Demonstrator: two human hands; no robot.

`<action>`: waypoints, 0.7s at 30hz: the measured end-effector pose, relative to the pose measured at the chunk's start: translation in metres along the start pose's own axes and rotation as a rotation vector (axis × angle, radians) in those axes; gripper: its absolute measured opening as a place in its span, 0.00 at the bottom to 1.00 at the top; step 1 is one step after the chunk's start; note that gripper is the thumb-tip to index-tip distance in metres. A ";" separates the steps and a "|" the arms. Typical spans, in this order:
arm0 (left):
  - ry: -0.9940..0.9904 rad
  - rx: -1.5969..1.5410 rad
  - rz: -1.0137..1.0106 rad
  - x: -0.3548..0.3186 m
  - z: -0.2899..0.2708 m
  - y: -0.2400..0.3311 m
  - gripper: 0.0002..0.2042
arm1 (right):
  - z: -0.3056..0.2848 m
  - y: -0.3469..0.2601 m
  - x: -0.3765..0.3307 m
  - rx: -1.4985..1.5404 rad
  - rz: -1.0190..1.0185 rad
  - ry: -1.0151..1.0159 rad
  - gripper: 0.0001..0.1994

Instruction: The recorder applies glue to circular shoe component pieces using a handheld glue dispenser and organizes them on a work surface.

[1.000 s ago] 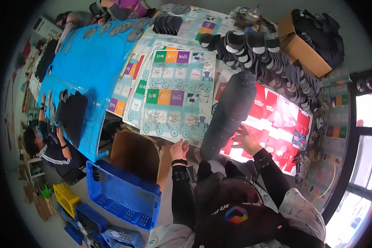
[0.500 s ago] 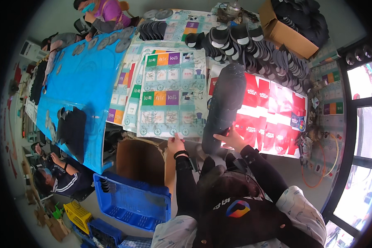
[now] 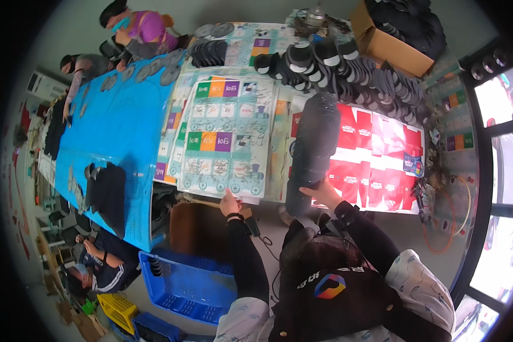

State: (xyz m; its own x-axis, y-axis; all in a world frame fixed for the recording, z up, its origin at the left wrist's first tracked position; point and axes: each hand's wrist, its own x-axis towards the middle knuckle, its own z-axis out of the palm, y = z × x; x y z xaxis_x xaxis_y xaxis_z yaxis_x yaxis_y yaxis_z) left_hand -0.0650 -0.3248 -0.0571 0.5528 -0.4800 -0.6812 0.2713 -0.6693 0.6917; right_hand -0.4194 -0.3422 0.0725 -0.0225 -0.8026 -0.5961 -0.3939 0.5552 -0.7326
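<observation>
My left hand (image 3: 229, 203) is at the near edge of a pile of printed cardboard sheets (image 3: 225, 117), thumb and fingers closed on the edge of the top sheet. These sheets carry green, orange and purple squares with pale teal drawings. My right hand (image 3: 324, 194) grips the near end of a long, dark stack of black pieces (image 3: 316, 128), its fingers laid over the side. That stack lies lengthwise on red-and-white printed sheets (image 3: 376, 162). The separate pieces in it are hard to make out.
Rows of dark, curved pieces (image 3: 347, 71) cover the back right, beside a cardboard box (image 3: 393, 48) of black pieces. A blue-covered table (image 3: 111, 125) stands left, with people working around it. Below are a blue crate (image 3: 188, 285) and a yellow crate (image 3: 118, 313).
My left hand and the top printed sheets have shifted left, widening the space between the sheets and the black stack. My right hand stays at the stack's near end. The whole view has shifted slightly.
</observation>
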 end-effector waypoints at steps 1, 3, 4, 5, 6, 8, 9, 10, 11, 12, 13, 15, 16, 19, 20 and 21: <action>0.033 -0.054 0.057 0.006 -0.009 -0.015 0.22 | 0.003 -0.016 -0.012 0.013 0.026 -0.052 0.56; 0.049 -0.160 0.120 0.013 -0.015 -0.030 0.17 | -0.008 -0.035 -0.026 -0.077 0.174 -0.146 0.59; 0.009 -0.118 0.135 0.018 -0.019 -0.031 0.17 | -0.016 -0.027 -0.029 -0.066 0.183 -0.123 0.59; 0.017 0.008 0.182 0.021 -0.025 -0.033 0.19 | -0.023 -0.016 -0.032 -0.115 0.093 -0.088 0.58; 0.051 0.129 0.233 0.026 -0.042 -0.038 0.23 | -0.028 -0.007 -0.033 -0.168 -0.007 -0.076 0.57; -0.096 0.357 0.149 0.018 -0.045 -0.026 0.30 | -0.069 0.034 -0.031 -0.226 -0.207 0.035 0.40; -0.143 0.468 -0.012 -0.005 -0.021 -0.001 0.33 | -0.108 0.050 -0.039 -0.228 -0.199 0.058 0.30; -0.134 0.680 0.028 -0.021 -0.020 0.019 0.32 | -0.136 0.050 -0.056 -0.283 -0.285 0.144 0.24; 0.020 0.828 0.307 -0.029 -0.029 0.025 0.32 | -0.160 0.049 -0.072 -0.314 -0.311 0.150 0.20; 0.171 0.966 0.591 -0.037 -0.033 0.030 0.33 | -0.183 0.061 -0.083 -0.227 -0.259 0.170 0.19; 0.100 0.835 0.680 -0.070 -0.006 0.055 0.36 | -0.209 0.075 -0.100 -0.197 -0.229 0.215 0.18; 0.003 0.647 0.914 -0.171 0.065 0.115 0.44 | -0.245 0.084 -0.141 -0.254 -0.192 0.344 0.15; -0.021 0.588 1.065 -0.209 0.094 0.131 0.48 | -0.257 0.090 -0.157 -0.291 -0.202 0.383 0.14; 0.016 0.764 1.182 -0.277 0.172 0.157 0.58 | -0.281 0.109 -0.200 -0.301 -0.189 0.415 0.13; 0.013 0.877 1.087 -0.288 0.192 0.163 0.61 | -0.285 0.114 -0.214 -0.317 -0.179 0.431 0.12; 0.096 0.971 1.087 -0.292 0.210 0.164 0.64 | -0.288 0.119 -0.225 -0.337 -0.169 0.449 0.12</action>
State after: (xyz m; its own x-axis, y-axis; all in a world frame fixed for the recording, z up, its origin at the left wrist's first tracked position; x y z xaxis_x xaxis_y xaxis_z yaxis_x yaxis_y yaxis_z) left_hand -0.3475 -0.4135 0.2048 0.1938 -0.9753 0.1061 -0.9115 -0.1390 0.3872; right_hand -0.7263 -0.1589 0.2139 -0.2918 -0.9287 -0.2288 -0.6947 0.3702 -0.6167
